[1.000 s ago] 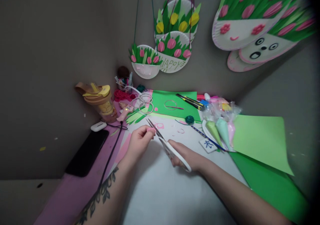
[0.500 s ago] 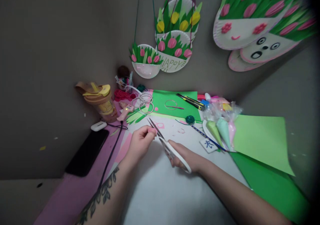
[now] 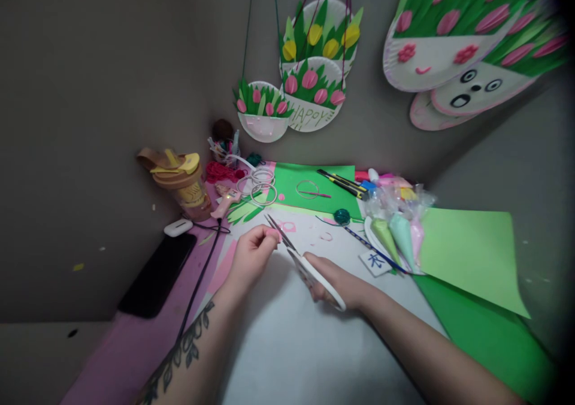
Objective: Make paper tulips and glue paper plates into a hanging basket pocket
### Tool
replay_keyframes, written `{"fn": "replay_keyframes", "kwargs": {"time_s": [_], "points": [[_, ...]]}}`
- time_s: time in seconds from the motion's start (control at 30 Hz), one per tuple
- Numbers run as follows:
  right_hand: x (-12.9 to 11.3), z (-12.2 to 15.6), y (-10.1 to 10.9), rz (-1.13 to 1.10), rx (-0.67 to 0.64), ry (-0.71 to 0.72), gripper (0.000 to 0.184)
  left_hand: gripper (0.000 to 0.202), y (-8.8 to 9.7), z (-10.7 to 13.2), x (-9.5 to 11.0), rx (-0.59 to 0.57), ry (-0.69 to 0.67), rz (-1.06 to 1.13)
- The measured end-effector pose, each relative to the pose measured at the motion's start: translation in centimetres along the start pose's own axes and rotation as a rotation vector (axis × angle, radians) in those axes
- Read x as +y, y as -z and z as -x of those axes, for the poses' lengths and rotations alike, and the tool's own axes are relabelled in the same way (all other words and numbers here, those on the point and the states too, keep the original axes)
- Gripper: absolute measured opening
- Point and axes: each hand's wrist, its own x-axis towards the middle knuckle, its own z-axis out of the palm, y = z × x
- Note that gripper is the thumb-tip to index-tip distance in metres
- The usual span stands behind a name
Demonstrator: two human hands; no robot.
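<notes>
My left hand [image 3: 252, 250] pinches a small piece of pink paper [image 3: 272, 233] between thumb and fingers; most of the piece is hidden. My right hand [image 3: 330, 279] is closed round the white handles of a pair of scissors [image 3: 320, 280]. The blades point up and left, slightly apart, right beside the pink paper. Pink paper scraps [image 3: 288, 226] lie just beyond the blades on the white sheet [image 3: 287, 345] that covers the desk.
To the left are a phone [image 3: 157, 276], an earbud case [image 3: 178, 227], a cup [image 3: 186, 189] and a pink glue gun [image 3: 224, 202]. Green card [image 3: 287, 180], cutters [image 3: 344, 183] and filled piping bags [image 3: 402, 237] lie behind and right. Paper-plate flower baskets [image 3: 263, 128] hang on the wall.
Both hands keep nearly the same place. The pink paper has shifted slightly at the blades, and the scissor blades look a little closer together.
</notes>
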Motion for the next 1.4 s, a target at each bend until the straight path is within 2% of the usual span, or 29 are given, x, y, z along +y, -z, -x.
{"fn": "replay_keyframes", "kwargs": {"time_s": [0.33,0.77,1.03,1.4], "points": [[0.1,0.0,0.2,0.061,0.001,0.012,0.025,0.022,0.1,-0.1,0.4,-0.015,-0.01,-0.046],[-0.2,0.0,0.2,0.035,-0.001,-0.022,0.024,0.024,0.2,0.0,0.5,0.003,0.032,0.022],[-0.4,0.0,0.1,0.056,0.003,0.006,0.025,0.023,0.4,0.1,0.9,-0.013,-0.008,-0.009],[0.0,0.0,0.1,0.041,-0.001,-0.008,0.025,0.024,0.4,0.1,0.9,-0.01,0.019,-0.009]]}}
